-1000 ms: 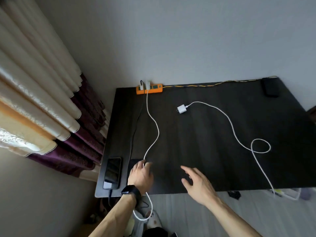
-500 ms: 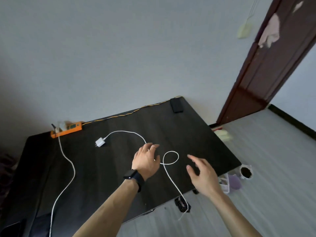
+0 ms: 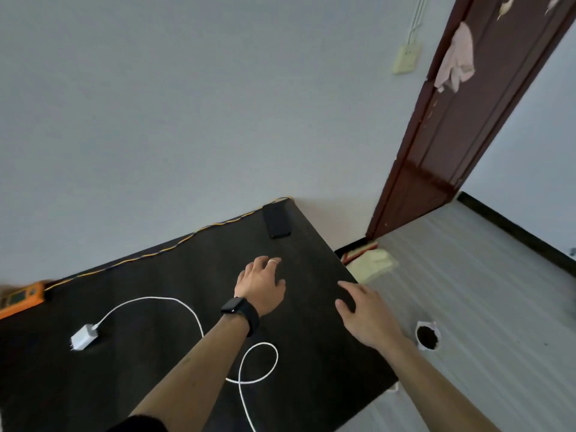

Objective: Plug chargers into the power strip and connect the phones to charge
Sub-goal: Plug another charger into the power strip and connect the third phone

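Looking down on the big dark counter (image 3: 311, 353) first, which fills the lower half of the view and carries everything that matters. At nine o'clock, the orange power strip (image 3: 21, 299) sits cut off by the frame edge, so its sockets can't be read. From about seven o'clock a white cable (image 3: 174, 302) arcs across and loops at six. Up at twelve o'clock, in the far corner, lies the black phone (image 3: 276, 220), flat, its long axis running away from the person, roughly along the twelve-to-six line.

Now the left hand (image 3: 260, 283), watch on the wrist, palm down, fingers spread and holding nothing, hovers just short of that phone, which lies at its twelve o'clock. The right hand (image 3: 363, 313), equally loose and empty, hangs at three o'clock over the counter's edge, further from the phone. Left looks the likelier one to take it. Smallest of all, the white charger (image 3: 83, 336) rests at eight o'clock, apart from the strip, apparently not yet plugged in.
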`<state>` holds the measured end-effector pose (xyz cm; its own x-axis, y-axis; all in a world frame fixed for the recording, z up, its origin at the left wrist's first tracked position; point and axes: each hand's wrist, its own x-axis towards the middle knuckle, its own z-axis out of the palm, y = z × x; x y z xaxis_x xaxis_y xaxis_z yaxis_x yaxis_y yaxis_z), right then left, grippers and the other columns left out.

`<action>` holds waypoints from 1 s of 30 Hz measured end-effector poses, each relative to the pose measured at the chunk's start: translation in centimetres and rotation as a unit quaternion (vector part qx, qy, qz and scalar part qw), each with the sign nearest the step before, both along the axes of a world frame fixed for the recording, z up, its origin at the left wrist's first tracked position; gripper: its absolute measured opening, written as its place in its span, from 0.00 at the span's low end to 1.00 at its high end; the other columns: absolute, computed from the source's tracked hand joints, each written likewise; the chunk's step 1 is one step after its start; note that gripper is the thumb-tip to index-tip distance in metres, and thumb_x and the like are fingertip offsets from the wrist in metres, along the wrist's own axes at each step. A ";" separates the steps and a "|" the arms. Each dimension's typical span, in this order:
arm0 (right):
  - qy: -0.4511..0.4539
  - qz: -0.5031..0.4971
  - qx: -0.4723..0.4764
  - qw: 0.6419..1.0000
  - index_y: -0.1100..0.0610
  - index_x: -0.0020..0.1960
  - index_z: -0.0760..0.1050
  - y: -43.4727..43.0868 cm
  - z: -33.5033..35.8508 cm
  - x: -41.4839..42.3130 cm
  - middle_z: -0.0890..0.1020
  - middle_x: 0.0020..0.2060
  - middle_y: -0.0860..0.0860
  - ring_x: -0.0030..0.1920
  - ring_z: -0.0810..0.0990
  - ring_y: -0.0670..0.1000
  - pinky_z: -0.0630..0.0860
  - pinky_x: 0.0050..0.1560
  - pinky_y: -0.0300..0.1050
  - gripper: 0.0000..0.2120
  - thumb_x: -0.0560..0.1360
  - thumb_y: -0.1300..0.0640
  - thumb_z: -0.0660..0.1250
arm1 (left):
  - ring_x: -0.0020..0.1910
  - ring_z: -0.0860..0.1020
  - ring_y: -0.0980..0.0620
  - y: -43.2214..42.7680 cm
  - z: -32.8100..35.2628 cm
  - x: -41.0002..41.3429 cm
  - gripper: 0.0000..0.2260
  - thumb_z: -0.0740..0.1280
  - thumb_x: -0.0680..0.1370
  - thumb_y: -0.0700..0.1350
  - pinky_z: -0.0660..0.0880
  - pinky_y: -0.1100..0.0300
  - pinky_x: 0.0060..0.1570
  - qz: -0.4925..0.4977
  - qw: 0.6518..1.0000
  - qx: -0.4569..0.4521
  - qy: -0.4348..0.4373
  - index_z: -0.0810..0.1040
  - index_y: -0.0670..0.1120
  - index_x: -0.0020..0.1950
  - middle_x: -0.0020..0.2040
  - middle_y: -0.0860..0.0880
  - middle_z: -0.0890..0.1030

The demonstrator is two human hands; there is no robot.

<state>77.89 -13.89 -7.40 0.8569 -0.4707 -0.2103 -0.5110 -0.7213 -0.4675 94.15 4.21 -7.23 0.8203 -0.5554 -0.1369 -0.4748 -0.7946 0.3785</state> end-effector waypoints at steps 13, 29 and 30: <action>0.129 0.079 -0.067 0.986 0.39 0.80 0.42 -10.1 -19.3 10.9 0.40 0.81 0.49 0.81 0.39 0.54 0.49 0.78 0.59 0.35 0.78 0.29 0.47 | 0.79 0.52 0.39 -11.2 -15.3 13.3 0.33 0.63 0.78 0.60 0.56 0.41 0.76 0.017 0.995 0.102 0.011 0.55 0.54 0.80 0.81 0.44 0.49; 0.029 0.063 -0.179 0.982 0.42 0.81 0.47 -9.6 -25.2 10.2 0.49 0.82 0.51 0.81 0.44 0.54 0.54 0.77 0.65 0.33 0.79 0.30 0.43 | 0.66 0.67 0.32 -20.0 -21.6 21.8 0.25 0.57 0.81 0.61 0.68 0.40 0.61 0.186 0.973 0.114 -0.080 0.63 0.49 0.73 0.67 0.32 0.69; 0.029 0.062 -0.174 0.982 0.42 0.81 0.47 -9.6 -25.1 10.3 0.48 0.82 0.51 0.81 0.44 0.54 0.54 0.77 0.65 0.33 0.79 0.30 0.43 | 0.64 0.67 0.32 -19.8 -21.2 21.7 0.24 0.58 0.81 0.60 0.69 0.41 0.59 0.185 0.974 0.108 -0.073 0.63 0.49 0.73 0.65 0.31 0.70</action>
